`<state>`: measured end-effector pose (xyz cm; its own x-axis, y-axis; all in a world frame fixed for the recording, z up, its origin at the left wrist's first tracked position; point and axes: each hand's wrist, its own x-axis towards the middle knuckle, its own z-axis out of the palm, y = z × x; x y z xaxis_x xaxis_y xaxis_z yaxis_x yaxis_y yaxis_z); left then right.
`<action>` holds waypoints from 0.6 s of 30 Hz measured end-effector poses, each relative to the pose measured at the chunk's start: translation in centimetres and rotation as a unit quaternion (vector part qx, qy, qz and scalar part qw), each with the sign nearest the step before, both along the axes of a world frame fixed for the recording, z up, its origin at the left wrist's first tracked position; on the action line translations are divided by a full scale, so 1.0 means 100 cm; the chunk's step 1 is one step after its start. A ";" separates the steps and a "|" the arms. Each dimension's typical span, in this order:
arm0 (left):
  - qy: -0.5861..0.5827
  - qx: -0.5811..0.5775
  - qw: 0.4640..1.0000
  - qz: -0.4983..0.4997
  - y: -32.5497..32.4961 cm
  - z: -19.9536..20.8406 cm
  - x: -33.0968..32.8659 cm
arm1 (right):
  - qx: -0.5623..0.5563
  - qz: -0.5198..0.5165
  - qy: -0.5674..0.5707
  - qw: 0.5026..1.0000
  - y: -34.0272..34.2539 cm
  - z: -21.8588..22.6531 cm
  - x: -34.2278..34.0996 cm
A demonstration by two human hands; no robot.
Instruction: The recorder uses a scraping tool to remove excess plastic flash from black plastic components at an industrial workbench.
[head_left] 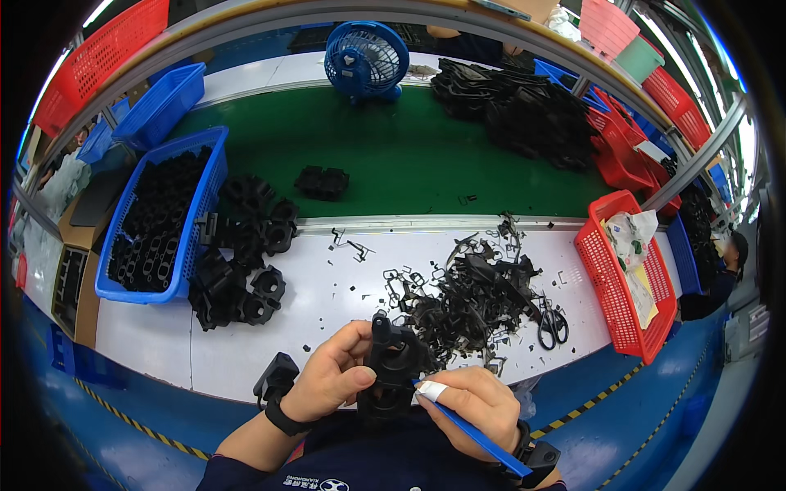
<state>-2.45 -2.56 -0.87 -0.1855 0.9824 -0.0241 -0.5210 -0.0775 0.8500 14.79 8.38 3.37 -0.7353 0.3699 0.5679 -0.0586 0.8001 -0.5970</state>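
Observation:
My left hand (329, 375) grips a black moulded part (401, 364) with round openings, close in front of my body. In my right hand (479, 403) is a slim blue-handled tool (491, 448), its upper end at the right side of the part. White tape wraps a finger of that hand. The tool's working tip is too small or hidden to make out. Just beyond the part lies a heap of black trimmed scraps (467, 303). Black-handled scissors (553, 326) rest at its right side.
Several similar black parts (246, 270) are piled at left beside a blue basket (184, 278) of black pieces. Two joined black parts (322, 182) sit on the green surface (385, 155). A blue fan (366, 61), dark pieces (524, 114) and a red basket (594, 254) stand around.

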 end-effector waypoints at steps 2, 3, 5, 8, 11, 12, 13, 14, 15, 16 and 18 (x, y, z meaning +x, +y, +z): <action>0.007 -0.013 1.000 0.009 0.000 -0.001 0.001 | -0.002 0.001 -0.001 1.000 0.001 -0.002 0.000; 0.007 -0.012 1.000 0.010 0.001 0.000 0.001 | 0.007 0.006 -0.006 1.000 0.001 -0.004 -0.001; -0.003 -0.051 0.998 0.046 0.004 0.003 0.004 | 0.016 0.014 -0.011 1.000 0.003 -0.009 -0.004; -0.050 -0.067 0.995 0.046 0.008 -0.001 0.008 | 0.090 0.004 -0.004 0.996 0.007 -0.017 -0.006; -0.093 -0.095 0.991 0.015 0.012 -0.005 0.007 | 0.110 -0.006 0.009 0.994 0.012 -0.033 -0.011; -0.119 -0.092 0.989 0.000 0.014 -0.008 0.006 | 0.127 0.004 0.020 0.992 0.014 -0.039 -0.013; -0.121 -0.087 0.989 0.004 0.014 -0.007 0.007 | 0.131 0.008 0.019 0.991 0.015 -0.042 -0.014; -0.185 -0.080 0.979 0.003 0.014 -0.005 0.010 | 0.137 0.001 0.033 0.990 0.015 -0.045 -0.016; -0.248 -0.074 0.966 0.002 0.014 -0.005 0.011 | 0.142 -0.007 0.047 0.989 0.015 -0.047 -0.018; -0.249 -0.071 0.966 0.004 0.014 -0.006 0.012 | 0.139 -0.010 0.052 0.989 0.015 -0.047 -0.019; -0.274 -0.046 0.961 -0.009 0.014 -0.008 0.015 | 0.144 -0.041 0.065 0.987 0.018 -0.046 -0.017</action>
<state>-0.99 -1.18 -1.66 -0.1037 0.9744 -0.1995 -0.8925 -0.0026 0.4511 13.08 10.23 -1.24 -0.6230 0.2352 0.7461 -0.0475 0.9406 -0.3361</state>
